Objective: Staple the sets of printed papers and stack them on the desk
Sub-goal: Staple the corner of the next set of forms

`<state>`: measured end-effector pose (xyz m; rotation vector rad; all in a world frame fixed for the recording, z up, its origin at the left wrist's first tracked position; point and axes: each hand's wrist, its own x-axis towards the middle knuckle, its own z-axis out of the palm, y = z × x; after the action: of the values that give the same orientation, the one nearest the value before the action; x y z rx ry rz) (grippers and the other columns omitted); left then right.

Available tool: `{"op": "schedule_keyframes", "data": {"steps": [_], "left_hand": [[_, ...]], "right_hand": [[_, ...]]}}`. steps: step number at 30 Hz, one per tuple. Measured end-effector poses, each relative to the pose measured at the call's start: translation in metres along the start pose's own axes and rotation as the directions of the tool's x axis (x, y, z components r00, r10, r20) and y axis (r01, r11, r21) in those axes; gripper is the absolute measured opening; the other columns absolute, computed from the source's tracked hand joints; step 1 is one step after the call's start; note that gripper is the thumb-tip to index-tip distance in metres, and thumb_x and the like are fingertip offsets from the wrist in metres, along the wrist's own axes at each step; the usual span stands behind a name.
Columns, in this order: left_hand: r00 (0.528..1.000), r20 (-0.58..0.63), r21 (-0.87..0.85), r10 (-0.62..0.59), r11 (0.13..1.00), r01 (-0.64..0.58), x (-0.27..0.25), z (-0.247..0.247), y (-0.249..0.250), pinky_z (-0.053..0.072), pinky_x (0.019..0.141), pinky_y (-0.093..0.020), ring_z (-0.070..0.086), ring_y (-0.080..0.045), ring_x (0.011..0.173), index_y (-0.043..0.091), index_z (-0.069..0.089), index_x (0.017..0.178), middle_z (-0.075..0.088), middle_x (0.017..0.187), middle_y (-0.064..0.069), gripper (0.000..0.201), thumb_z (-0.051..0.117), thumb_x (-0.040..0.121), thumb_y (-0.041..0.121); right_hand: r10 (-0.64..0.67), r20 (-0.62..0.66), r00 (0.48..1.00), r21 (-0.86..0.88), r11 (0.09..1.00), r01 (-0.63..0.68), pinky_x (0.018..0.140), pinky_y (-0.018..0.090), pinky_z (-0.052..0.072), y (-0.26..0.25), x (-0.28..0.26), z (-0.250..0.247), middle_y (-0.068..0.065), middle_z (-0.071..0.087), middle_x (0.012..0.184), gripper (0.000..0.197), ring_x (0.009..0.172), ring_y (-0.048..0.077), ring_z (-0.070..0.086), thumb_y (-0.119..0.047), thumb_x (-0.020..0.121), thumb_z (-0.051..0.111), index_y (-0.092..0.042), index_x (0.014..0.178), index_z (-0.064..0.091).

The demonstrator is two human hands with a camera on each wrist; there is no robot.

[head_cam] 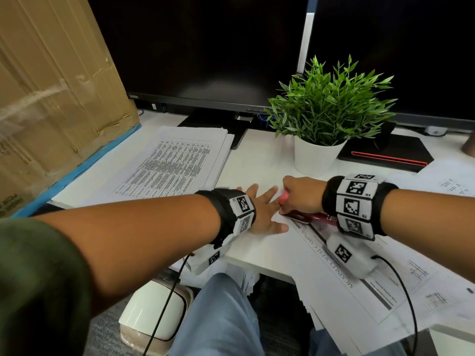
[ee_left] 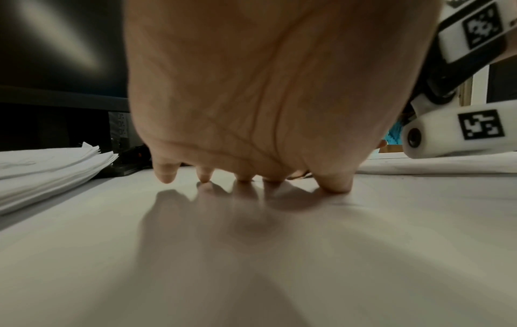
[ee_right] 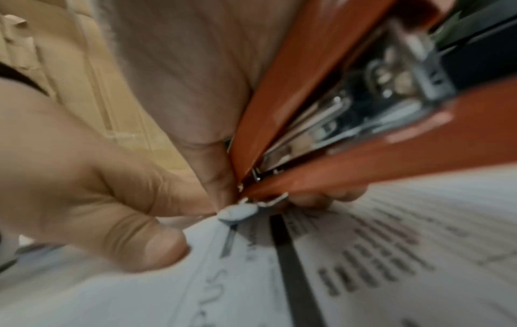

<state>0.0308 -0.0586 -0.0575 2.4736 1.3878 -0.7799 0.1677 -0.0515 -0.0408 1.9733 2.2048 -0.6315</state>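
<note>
- Stapler: red-orange with silver metal inside.
- Papers: white, black print, dark bar.
- Stack at the desk's left edge: white, black table grid.
- Desk: white.
- Plant: green, white pot.

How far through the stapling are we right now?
Done, apparently: a paper stack lies at the desk's back left. In hand: the right hand grips the red stapler at a corner of the front set, while the left hand presses flat. Left: stacking this set; more sheets lie at right.

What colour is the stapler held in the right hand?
Red-orange, with a silver metal inside; the stapler shows best in the right wrist view.
</note>
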Motion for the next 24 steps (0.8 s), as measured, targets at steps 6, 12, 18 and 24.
{"op": "schedule_keyframes", "data": {"steps": [6, 12, 18, 24], "left_hand": [[1.0, -0.015, 0.02, -0.001, 1.0, 0.002, 0.004, 0.003, 0.0, -0.001, 0.118, -0.06, -0.015, -0.034, 0.148, 0.033, -0.015, 0.152, -0.024, 0.16, 0.008, 0.077, 0.023, 0.095, 0.068], [0.999, -0.027, 0.019, 0.036, 0.999, -0.035, 0.01, 0.007, -0.002, -0.001, 0.117, -0.061, -0.015, -0.036, 0.148, 0.033, -0.02, 0.151, -0.024, 0.16, 0.007, 0.08, 0.024, 0.095, 0.068], [0.995, -0.011, -0.073, 0.103, 0.992, -0.103, 0.004, 0.005, -0.01, 0.002, 0.118, -0.059, -0.016, -0.036, 0.148, 0.03, -0.014, 0.154, -0.024, 0.16, 0.006, 0.083, 0.029, 0.094, 0.068], [0.93, -0.367, -0.602, -0.03, 0.77, -0.213, -0.011, -0.021, -0.024, 0.044, 0.099, -0.03, 0.058, -0.025, 0.116, 0.007, 0.065, 0.12, 0.062, 0.129, -0.011, 0.028, 0.051, 0.098, 0.016]], "right_hand": [[0.064, 0.071, 0.995, 0.127, 0.989, -0.073, 0.055, 0.025, 0.037, -0.001, 0.003, -0.007, 0.001, 0.056, 0.075, 0.024, 0.065, 0.014, 0.051, -0.026, 0.083, 0.068, -0.009, 0.088, 0.051], [0.061, 0.151, 0.987, 0.175, 0.981, -0.087, 0.053, 0.025, 0.036, 0.0, 0.007, -0.016, -0.007, 0.05, 0.038, 0.035, 0.046, 0.016, 0.045, -0.032, 0.087, 0.06, -0.013, 0.058, 0.054], [0.035, 0.049, 0.998, 0.139, 0.989, -0.041, 0.055, 0.027, 0.032, 0.004, -0.002, -0.015, 0.0, 0.052, 0.071, 0.027, 0.062, 0.016, 0.044, -0.032, 0.086, 0.064, -0.012, 0.079, 0.049], [-0.044, -0.181, 0.982, 0.028, 0.998, 0.05, 0.055, 0.025, 0.033, 0.005, -0.016, -0.019, 0.003, 0.052, 0.09, 0.037, 0.082, 0.022, 0.051, -0.038, 0.088, 0.063, -0.012, 0.103, 0.042]]}}
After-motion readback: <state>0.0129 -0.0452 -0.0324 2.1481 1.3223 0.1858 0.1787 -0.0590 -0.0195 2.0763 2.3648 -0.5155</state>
